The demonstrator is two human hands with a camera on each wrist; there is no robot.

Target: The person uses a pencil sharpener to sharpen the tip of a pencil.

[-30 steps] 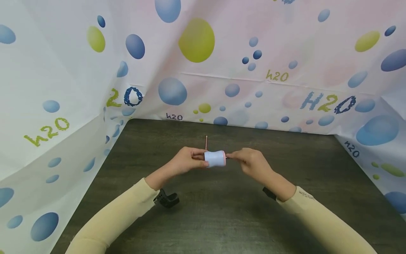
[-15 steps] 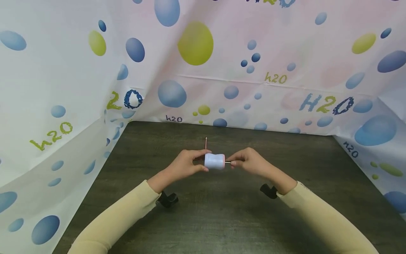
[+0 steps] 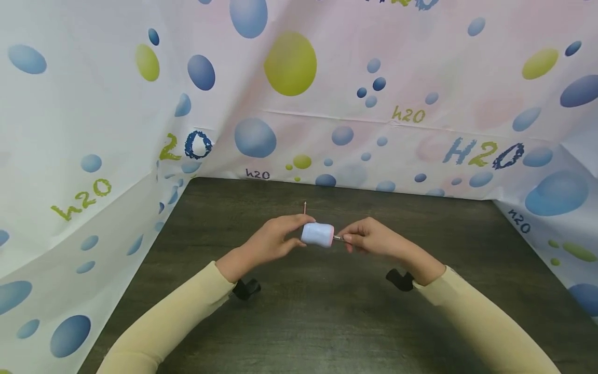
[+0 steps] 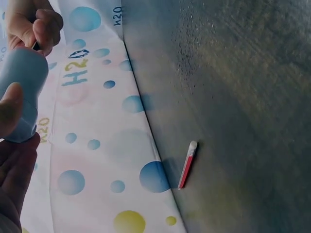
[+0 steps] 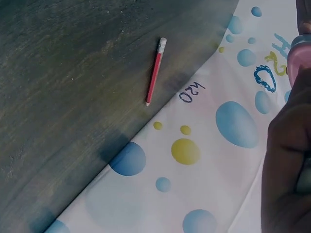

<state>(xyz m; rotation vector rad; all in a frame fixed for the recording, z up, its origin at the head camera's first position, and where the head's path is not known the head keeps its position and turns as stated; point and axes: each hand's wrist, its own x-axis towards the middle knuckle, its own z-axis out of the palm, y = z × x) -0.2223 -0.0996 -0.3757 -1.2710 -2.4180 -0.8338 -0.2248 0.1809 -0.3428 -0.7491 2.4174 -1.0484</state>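
Note:
My left hand [image 3: 266, 241] holds a light blue, waisted cylinder with a pink end, which looks like a pencil sharpener [image 3: 317, 235], between thumb and fingers above the table. From the right, my right hand [image 3: 376, 238] pinches a thin dark pencil [image 3: 338, 238] whose other end meets the pink face. In the left wrist view the blue body of the sharpener [image 4: 30, 73] stands close, the right fingers at its pink top. Most of the pencil is hidden by those fingers. Only the sharpener's pink end [image 5: 297, 58] shows at the edge of the right wrist view.
A red pencil with a white end [image 5: 154, 77] lies on the dark wooden table [image 3: 299, 322], beyond the hands. White sheeting [image 3: 345, 104] printed with blue and green bubbles rises along the table's back and sides. Black wrist mounts [image 3: 246, 289] hang under both wrists.
My right hand has drawn slightly right from the sharpener, so more of the pencil shows, and its fingers have shifted their pinch. The sharpener now tilts slightly down to the right.

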